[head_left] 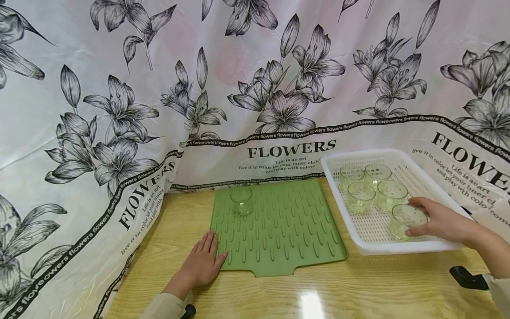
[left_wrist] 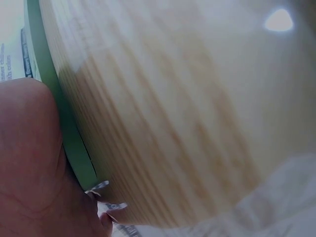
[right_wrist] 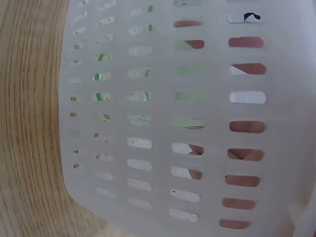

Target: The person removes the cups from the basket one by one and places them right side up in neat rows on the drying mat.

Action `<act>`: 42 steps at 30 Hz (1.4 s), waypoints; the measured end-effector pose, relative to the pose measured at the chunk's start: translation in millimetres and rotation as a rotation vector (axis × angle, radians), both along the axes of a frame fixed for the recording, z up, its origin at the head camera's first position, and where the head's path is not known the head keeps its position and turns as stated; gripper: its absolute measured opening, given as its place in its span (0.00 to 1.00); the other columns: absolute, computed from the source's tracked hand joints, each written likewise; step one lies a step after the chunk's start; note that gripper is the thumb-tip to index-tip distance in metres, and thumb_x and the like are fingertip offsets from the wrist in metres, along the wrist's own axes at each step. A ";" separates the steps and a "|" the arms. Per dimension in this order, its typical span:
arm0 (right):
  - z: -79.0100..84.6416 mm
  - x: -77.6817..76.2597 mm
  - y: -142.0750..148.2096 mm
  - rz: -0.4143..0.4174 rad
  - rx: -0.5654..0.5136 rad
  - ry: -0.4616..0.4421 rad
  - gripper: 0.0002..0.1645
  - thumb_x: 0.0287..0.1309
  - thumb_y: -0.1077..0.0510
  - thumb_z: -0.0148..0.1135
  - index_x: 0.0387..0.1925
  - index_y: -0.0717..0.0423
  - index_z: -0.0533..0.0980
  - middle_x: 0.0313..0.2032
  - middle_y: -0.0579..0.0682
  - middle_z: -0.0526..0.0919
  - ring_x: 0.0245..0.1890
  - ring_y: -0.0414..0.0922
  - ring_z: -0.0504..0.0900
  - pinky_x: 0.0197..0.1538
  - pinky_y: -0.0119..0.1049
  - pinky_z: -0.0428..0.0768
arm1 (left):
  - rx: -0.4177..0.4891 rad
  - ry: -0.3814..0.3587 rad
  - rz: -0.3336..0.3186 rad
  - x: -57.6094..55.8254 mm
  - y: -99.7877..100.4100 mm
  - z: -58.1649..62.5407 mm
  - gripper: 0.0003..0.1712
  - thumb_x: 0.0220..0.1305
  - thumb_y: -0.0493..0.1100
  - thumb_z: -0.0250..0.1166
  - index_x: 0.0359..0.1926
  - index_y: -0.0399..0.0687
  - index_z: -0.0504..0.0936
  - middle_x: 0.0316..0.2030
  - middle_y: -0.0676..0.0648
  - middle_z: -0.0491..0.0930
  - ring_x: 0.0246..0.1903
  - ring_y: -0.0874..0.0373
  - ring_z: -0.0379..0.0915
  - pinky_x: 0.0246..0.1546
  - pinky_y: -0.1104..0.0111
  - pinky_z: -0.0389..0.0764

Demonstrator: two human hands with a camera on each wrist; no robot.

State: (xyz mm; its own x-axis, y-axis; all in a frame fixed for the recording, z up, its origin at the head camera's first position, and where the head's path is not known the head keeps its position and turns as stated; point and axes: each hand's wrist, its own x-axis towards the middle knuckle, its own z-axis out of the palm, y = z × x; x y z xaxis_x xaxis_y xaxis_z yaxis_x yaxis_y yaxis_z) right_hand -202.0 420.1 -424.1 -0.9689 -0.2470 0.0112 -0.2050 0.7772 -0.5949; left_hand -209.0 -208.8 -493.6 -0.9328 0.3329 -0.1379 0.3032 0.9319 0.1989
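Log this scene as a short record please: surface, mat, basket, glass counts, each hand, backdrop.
table: wood-grain surface
green mat: raised bars, lies on the table
glass on mat: one, toward the far left corner
white basket: perforated, right of the mat
glasses in basket: five, counting the gripped one
left hand: rests at the mat's left edge
right hand: grips the nearest glass in the basket
backdrop: flower-printed sheet
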 end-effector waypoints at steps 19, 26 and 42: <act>1.2 1.2 -1.1 0.053 0.027 -0.011 0.45 0.58 0.56 0.75 0.64 0.81 0.63 0.58 0.78 0.73 0.57 0.75 0.73 0.46 0.29 0.77 | 0.009 -0.003 -0.002 1.2 1.1 3.4 0.43 0.82 0.61 0.42 0.80 0.31 0.50 0.80 0.33 0.41 0.79 0.35 0.38 0.75 0.41 0.48; 1.4 0.1 -1.3 0.040 0.011 0.013 0.43 0.59 0.56 0.75 0.64 0.79 0.64 0.58 0.75 0.75 0.56 0.71 0.76 0.46 0.29 0.77 | 0.023 -0.002 -0.006 1.8 1.4 3.8 0.42 0.82 0.59 0.43 0.79 0.31 0.50 0.80 0.33 0.42 0.79 0.35 0.38 0.75 0.41 0.48; 5.3 2.2 5.6 -0.063 -0.109 0.010 0.47 0.60 0.52 0.76 0.70 0.69 0.62 0.62 0.72 0.74 0.48 0.14 0.66 0.46 0.22 0.75 | -0.023 0.040 -0.012 -8.5 -8.2 -17.2 0.44 0.82 0.64 0.40 0.81 0.35 0.48 0.81 0.36 0.39 0.79 0.38 0.37 0.76 0.43 0.50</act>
State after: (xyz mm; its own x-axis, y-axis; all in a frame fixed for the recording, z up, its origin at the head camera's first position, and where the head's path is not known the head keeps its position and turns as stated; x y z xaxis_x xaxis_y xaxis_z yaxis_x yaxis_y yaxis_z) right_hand -199.7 425.7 -418.8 -0.9821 -0.1828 0.0446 -0.1645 0.7192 -0.6751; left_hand -217.5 -217.0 -510.8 -0.9337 0.3414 -0.1083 0.3218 0.9324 0.1645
